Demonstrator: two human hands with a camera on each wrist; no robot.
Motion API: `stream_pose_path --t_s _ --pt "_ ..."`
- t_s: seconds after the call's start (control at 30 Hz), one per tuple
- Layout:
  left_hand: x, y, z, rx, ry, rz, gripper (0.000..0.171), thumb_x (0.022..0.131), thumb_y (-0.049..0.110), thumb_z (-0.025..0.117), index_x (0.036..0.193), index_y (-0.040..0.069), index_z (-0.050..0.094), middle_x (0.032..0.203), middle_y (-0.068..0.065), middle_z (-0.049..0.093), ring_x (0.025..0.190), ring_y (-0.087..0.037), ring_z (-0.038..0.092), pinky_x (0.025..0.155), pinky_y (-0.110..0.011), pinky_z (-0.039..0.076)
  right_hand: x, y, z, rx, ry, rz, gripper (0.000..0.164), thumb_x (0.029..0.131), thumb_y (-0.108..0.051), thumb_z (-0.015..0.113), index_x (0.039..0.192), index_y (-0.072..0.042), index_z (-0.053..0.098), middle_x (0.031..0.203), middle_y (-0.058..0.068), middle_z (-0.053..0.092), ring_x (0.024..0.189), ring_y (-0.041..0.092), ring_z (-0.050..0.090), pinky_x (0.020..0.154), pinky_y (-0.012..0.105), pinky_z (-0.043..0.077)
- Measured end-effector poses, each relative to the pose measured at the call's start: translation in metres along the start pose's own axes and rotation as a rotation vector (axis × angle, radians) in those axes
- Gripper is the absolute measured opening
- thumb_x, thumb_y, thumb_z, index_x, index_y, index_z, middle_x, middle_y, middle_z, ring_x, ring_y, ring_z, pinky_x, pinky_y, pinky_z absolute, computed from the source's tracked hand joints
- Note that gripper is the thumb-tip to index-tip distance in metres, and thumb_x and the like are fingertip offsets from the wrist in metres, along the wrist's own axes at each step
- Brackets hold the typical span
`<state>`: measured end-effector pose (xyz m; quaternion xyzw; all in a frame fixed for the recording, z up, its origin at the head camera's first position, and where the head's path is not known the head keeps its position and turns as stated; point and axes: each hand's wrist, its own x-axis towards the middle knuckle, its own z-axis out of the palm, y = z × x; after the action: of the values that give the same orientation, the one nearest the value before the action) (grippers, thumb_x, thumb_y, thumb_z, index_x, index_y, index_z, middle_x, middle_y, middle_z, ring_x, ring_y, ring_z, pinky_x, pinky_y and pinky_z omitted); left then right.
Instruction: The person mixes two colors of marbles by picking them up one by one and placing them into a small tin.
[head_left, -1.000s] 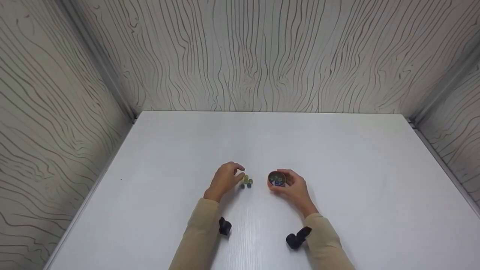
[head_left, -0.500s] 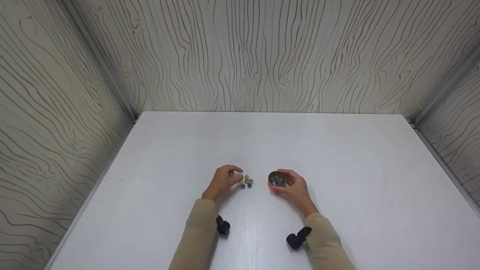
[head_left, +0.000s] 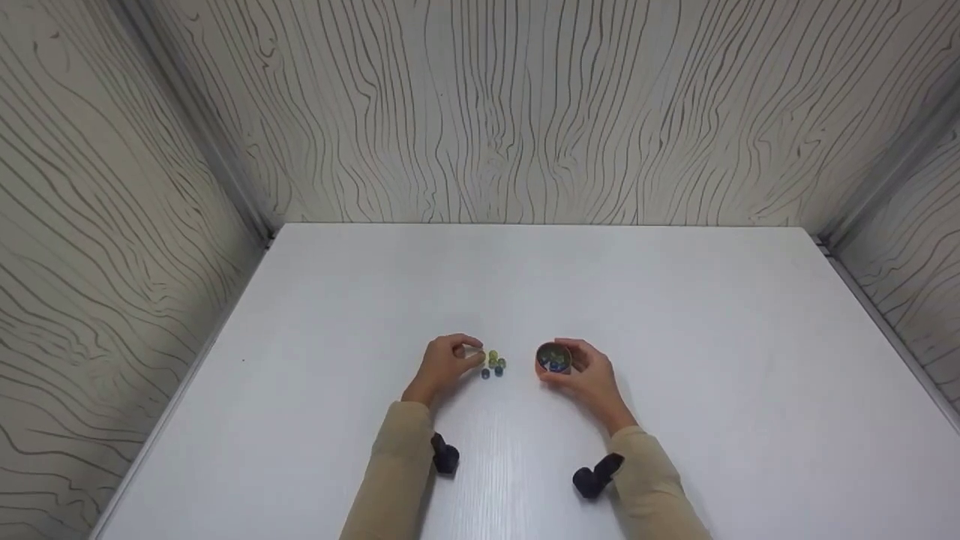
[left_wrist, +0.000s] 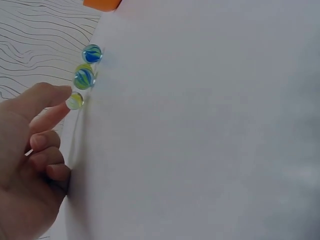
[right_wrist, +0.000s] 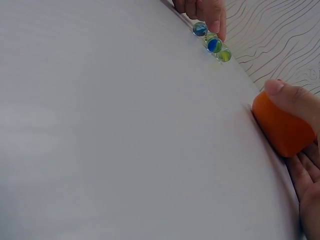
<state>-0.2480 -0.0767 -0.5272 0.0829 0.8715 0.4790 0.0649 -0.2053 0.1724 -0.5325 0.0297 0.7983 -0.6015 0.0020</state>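
In the head view my left hand (head_left: 442, 367) is beside a small cluster of glass marbles (head_left: 493, 363), some yellow-green and some blue. The left wrist view shows its thumb and index fingertip pinching a yellowish marble (left_wrist: 75, 101), while the other fingers curl in. Two blue-and-green swirled marbles, one at the back (left_wrist: 92, 53), lie past the fingertips, partly covering a yellow one. My right hand (head_left: 589, 375) grips a small orange cup (right_wrist: 282, 125) from its right side, thumb in front and fingers behind. Several marbles (head_left: 556, 363) lie inside the cup, which rests on the table.
Both hands work over a white table (head_left: 360, 285). Wood-grain patterned panels (head_left: 487, 112) stand behind it and on both sides. A black wrist camera (head_left: 445, 457) sits on the left sleeve, another (head_left: 592, 480) on the right.
My left hand has drawn slightly left and toward me, and its thumb and index finger have come closer together. The right hand and cup stay in place.
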Motion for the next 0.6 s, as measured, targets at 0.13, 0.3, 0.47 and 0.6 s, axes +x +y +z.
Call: stream_pose_path --t_s 0.13,0.3,0.47,0.6 --pt "-0.0012 0.0004 0.0010 -0.009 0.015 -0.021 0.020 0.085 0.018 0.071 0.102 0.008 0.073 0.072 0.003 0.045 0.074 -0.013 0.043 0.070 -0.025 0.035 -0.0005 0.0007 -0.0013 0.007 -0.009 -0.007 0.061 0.073 -0.007 0.082 0.127 -0.001 0.057 0.136 0.021 0.057 0.135 0.035 0.048 0.113 0.042 0.036" --pt "-0.0017 -0.0004 0.0027 -0.003 0.023 -0.035 0.018 0.085 0.018 0.071 0.101 0.010 0.074 0.080 0.000 0.054 0.078 -0.014 0.045 0.073 -0.027 0.038 0.0022 0.0065 -0.0010 0.001 -0.002 -0.025 0.062 0.071 -0.010 0.084 0.126 -0.002 0.058 0.134 0.019 0.059 0.133 0.034 0.050 0.112 0.041 0.037" --pt "-0.0030 -0.0003 0.0049 0.024 0.019 -0.044 0.019 0.085 0.020 0.070 0.101 0.011 0.074 0.104 -0.007 0.069 0.092 -0.017 0.056 0.089 -0.037 0.048 0.0014 0.0059 -0.0010 -0.011 0.012 -0.040 0.060 0.070 -0.009 0.084 0.125 -0.002 0.059 0.133 0.019 0.059 0.132 0.034 0.051 0.111 0.040 0.039" --pt "-0.0037 -0.0007 0.0050 0.037 0.024 -0.022 0.019 0.085 0.019 0.070 0.101 0.010 0.074 0.109 -0.010 0.071 0.095 -0.019 0.059 0.094 -0.043 0.049 0.0023 0.0061 -0.0008 -0.022 0.008 -0.030 0.061 0.071 -0.011 0.083 0.126 -0.003 0.058 0.134 0.018 0.059 0.133 0.033 0.051 0.111 0.040 0.038"
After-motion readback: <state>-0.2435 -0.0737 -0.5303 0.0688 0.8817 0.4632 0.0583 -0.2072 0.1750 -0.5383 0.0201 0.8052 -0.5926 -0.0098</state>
